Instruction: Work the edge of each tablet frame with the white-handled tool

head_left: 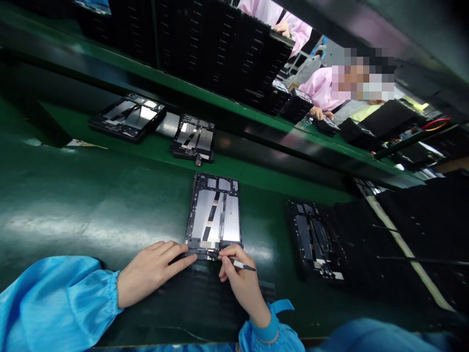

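Observation:
An opened tablet (200, 215) lies on the green bench, its silver inner plate and black flex cables showing. My left hand (154, 266) reaches in from the left with its fingers stretched out, the fingertips resting on the tablet's near-left edge. Pinched in my right hand (240, 278) is a slim white-and-black pen-shaped tool (242, 264); its exact kind does not show. The working end of the tool is at the small parts along the tablet's near edge, partly hidden by my fingers.
Two more opened tablets, a left one (128, 117) and a smaller-looking one (193, 137), lie further back. Another opened tablet (315, 239) sits at the right beside black stacks (370, 249). Black trays (220, 49) fill the shelf above. People in pink sleeves (318, 88) work across the bench.

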The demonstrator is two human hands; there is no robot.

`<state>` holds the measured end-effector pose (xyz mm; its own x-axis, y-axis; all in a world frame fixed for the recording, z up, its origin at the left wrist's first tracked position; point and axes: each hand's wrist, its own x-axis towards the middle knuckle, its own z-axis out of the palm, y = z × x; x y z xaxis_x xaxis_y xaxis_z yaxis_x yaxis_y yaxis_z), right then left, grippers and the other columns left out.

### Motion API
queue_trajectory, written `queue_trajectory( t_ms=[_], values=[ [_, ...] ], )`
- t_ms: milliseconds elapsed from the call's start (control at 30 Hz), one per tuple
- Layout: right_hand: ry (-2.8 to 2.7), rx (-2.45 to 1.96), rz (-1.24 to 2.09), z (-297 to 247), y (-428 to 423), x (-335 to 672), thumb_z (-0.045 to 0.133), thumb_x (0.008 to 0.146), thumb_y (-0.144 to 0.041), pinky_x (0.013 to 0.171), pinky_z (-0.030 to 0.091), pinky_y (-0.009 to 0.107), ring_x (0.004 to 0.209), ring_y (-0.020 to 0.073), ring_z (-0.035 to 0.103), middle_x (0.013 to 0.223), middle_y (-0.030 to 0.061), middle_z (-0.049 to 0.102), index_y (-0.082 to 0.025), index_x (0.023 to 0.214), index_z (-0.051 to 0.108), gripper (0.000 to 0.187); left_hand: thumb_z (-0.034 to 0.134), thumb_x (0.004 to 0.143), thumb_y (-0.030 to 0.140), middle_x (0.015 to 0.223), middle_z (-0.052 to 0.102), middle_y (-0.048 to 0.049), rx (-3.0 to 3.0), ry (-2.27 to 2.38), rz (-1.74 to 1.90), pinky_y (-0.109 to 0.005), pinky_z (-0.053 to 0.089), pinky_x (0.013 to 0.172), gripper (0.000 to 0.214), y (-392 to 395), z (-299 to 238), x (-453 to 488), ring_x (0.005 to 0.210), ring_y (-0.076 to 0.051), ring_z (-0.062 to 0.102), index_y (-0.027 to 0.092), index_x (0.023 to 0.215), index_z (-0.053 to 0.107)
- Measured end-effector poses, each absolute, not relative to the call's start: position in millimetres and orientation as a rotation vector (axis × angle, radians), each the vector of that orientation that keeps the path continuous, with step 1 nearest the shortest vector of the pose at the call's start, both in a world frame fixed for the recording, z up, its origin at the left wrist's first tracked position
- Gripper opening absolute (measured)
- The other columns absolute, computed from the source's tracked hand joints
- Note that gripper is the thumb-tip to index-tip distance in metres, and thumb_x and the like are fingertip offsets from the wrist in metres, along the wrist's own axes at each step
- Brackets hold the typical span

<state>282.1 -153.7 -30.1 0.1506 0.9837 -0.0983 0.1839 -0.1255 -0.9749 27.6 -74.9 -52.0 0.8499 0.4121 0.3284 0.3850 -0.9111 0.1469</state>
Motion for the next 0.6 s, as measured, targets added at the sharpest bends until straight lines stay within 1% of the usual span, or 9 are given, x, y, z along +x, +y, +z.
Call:
queue_trajectory(
  t_ms=[100,167,200,267,367,400,433,533,600],
  values=[
    [-1.175,-1.467,1.105,-26.3,-154.5,276.1,0.061,0.097,-0.046,0.050,0.058,0.023,0.057,0.0154,0.070,0.078,0.0044,0.074,-0.020,0.097,0.071,0.028,0.042,0.100,0.001,0.127,0.064,-0.0089,2.937,0.606,0.542,-0.034,0.048,0.089,0.045,-73.4,-44.6,22.2,0.106,-0.022,0.060,0.022,0.139,0.052],
    [-1.216,-1.427,1.129,-23.9,-154.8,271.0,0.062,0.097,-0.042,0.052,0.060,0.025,0.065,0.0178,0.074,0.089,0.0066,0.076,-0.021,0.102,0.073,0.024,0.042,0.102,0.004,0.128,0.065,-0.0088,2.927,0.579,0.541,-0.033,0.049,0.090,0.042,-72.0,-39.7,18.9,0.107,-0.021,0.061,0.021,0.138,0.053],
    [-1.255,-1.406,1.136,-22.9,-154.8,268.8,0.062,0.097,-0.039,0.054,0.061,0.025,0.068,0.0185,0.075,0.091,0.0065,0.076,-0.022,0.102,0.073,0.022,0.041,0.103,0.005,0.127,0.065,-0.0088,2.924,0.570,0.549,-0.033,0.049,0.089,0.040,-71.4,-38.0,18.0,0.107,-0.021,0.061,0.021,0.137,0.054],
    [-1.356,-1.373,1.120,-21.6,-154.2,265.6,0.061,0.097,-0.033,0.057,0.061,0.026,0.068,0.0181,0.075,0.092,0.0053,0.076,-0.023,0.103,0.073,0.017,0.041,0.105,0.007,0.125,0.066,-0.0087,2.916,0.564,0.573,-0.032,0.050,0.088,0.038,-70.1,-36.7,18.3,0.106,-0.020,0.062,0.021,0.136,0.055],
    [-1.505,-1.338,1.030,-20.8,-152.7,263.1,0.060,0.097,-0.026,0.065,0.062,0.030,0.062,0.0149,0.071,0.099,0.0054,0.076,-0.023,0.102,0.073,0.015,0.039,0.106,0.010,0.121,0.067,-0.0090,2.908,0.554,0.632,-0.031,0.051,0.085,0.036,-68.4,-38.0,22.9,0.102,-0.020,0.062,0.022,0.135,0.056],
    [-1.530,-1.335,1.009,-20.8,-152.3,262.6,0.059,0.096,-0.025,0.066,0.061,0.030,0.059,0.0138,0.069,0.100,0.0056,0.076,-0.023,0.101,0.073,0.015,0.039,0.106,0.011,0.120,0.068,-0.0090,2.912,0.542,0.650,-0.031,0.052,0.084,0.035,-67.7,-38.2,24.5,0.101,-0.020,0.062,0.022,0.134,0.057],
    [-1.534,-1.340,1.008,-20.9,-152.1,262.2,0.059,0.096,-0.025,0.064,0.061,0.029,0.057,0.0132,0.067,0.098,0.0055,0.076,-0.022,0.100,0.073,0.015,0.039,0.106,0.012,0.119,0.068,-0.0088,2.919,0.532,0.669,-0.031,0.052,0.084,0.035,-66.9,-37.8,25.3,0.100,-0.020,0.062,0.022,0.134,0.057],
    [-1.364,-1.397,1.138,-21.6,-153.6,263.5,0.063,0.095,-0.032,0.051,0.058,0.025,0.053,0.0138,0.066,0.079,0.0028,0.074,-0.022,0.100,0.072,0.015,0.039,0.105,0.013,0.119,0.069,-0.0070,2.920,0.556,0.671,-0.028,0.051,0.085,0.034,-64.2,-32.7,19.4,0.100,-0.019,0.064,0.022,0.131,0.059],
    [-1.133,-1.419,1.224,-22.2,-156.3,267.0,0.069,0.091,-0.041,0.043,0.055,0.022,0.053,0.0147,0.068,0.081,0.0043,0.075,-0.021,0.098,0.070,0.021,0.041,0.106,0.016,0.120,0.070,-0.0058,2.882,0.589,0.662,-0.028,0.050,0.088,0.032,-64.1,-27.3,7.2,0.103,-0.019,0.065,0.022,0.129,0.061]
  ],
)
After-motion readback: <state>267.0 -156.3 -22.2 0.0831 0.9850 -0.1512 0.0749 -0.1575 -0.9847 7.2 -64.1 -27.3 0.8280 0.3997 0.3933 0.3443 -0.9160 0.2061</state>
